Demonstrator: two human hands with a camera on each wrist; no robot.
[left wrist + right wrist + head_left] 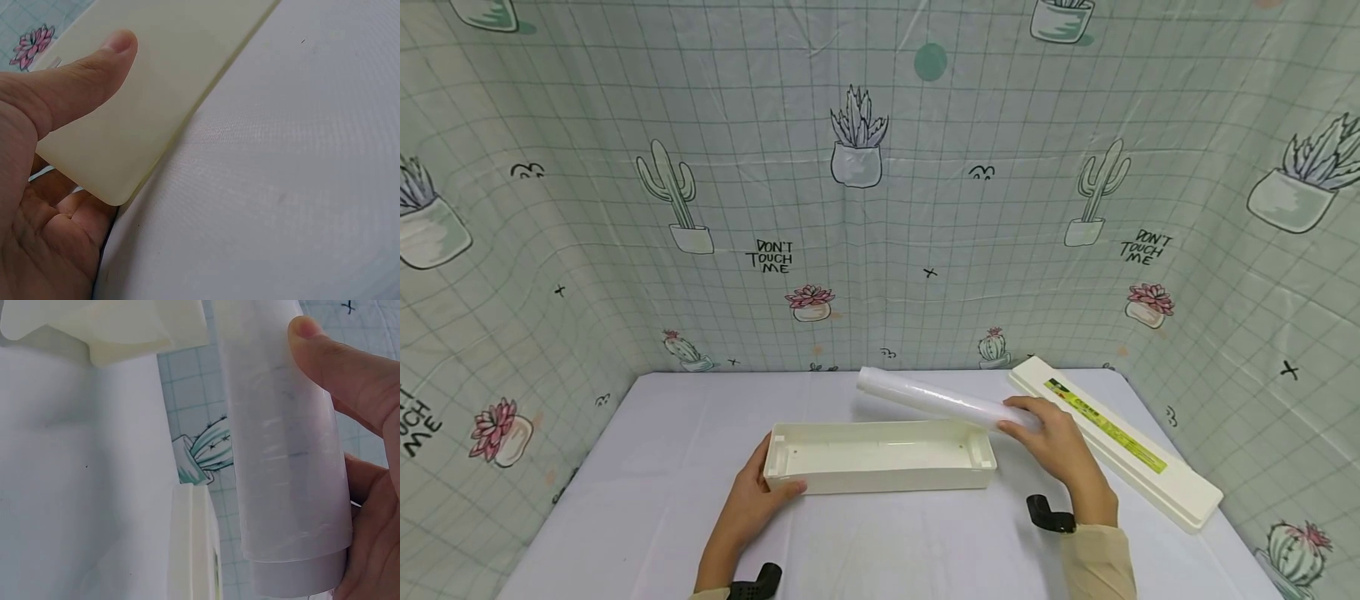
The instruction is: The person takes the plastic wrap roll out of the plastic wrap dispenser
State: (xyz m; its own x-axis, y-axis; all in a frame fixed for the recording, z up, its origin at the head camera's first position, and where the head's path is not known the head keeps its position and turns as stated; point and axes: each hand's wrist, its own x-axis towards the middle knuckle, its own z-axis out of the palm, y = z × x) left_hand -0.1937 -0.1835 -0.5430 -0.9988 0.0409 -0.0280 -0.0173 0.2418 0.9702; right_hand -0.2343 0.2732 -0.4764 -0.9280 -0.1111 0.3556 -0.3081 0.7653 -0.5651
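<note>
A long cream plastic box (880,481) lies with its hollow side showing on the white table. My left hand (752,497) grips its left end, thumb on the front wall and fingers behind the end, as the left wrist view also shows on the box wall (156,75). In my right hand (1060,442) is a roll of clear plastic wrap (932,397), gripped near its right end and slanting up to the left behind the box. The right wrist view shows the wrap roll (284,444) close, with its core (300,575) poking out at one end.
A long cream lid (1172,492) with a yellow-green label (1105,425) lies slantwise along the table's right side. The white table (625,500) ends at the back against a gridded, cactus-print cloth (880,225), which also hangs at both sides.
</note>
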